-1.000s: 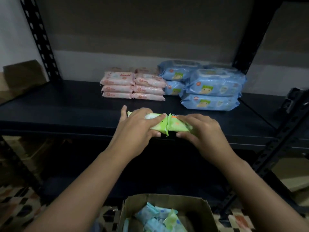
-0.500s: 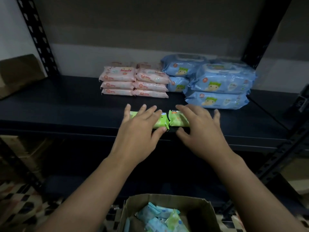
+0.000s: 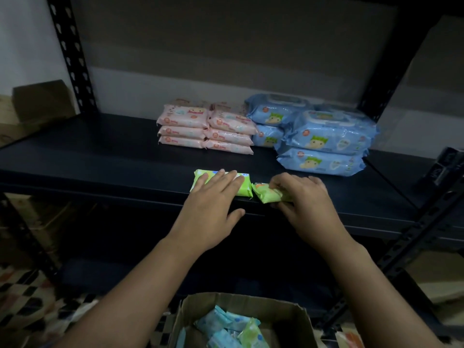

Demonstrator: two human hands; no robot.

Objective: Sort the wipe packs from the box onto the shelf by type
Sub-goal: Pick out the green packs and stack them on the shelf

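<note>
Two green wipe packs lie side by side at the front edge of the dark shelf (image 3: 100, 162). My left hand (image 3: 213, 199) rests flat on the left green pack (image 3: 244, 187), fingers spread. My right hand (image 3: 303, 199) curls around the right green pack (image 3: 266, 194), which is tilted at the shelf edge. Behind them stand stacked pink packs (image 3: 206, 129) and, to their right, larger blue packs (image 3: 321, 139). Below me the cardboard box (image 3: 296, 320) holds several light blue and green packs (image 3: 231, 327).
Black perforated shelf uprights stand at the back left (image 3: 71, 56) and right (image 3: 391, 59). Another black frame (image 3: 426, 229) runs diagonally at the right. A brown carton (image 3: 42, 101) sits left of the shelf. Patterned floor (image 3: 25, 297) shows at lower left.
Both hands set the green packs down on the shelf edge. My left hand now lies flat on its pack; my right hand has curled its fingers around the other one.
</note>
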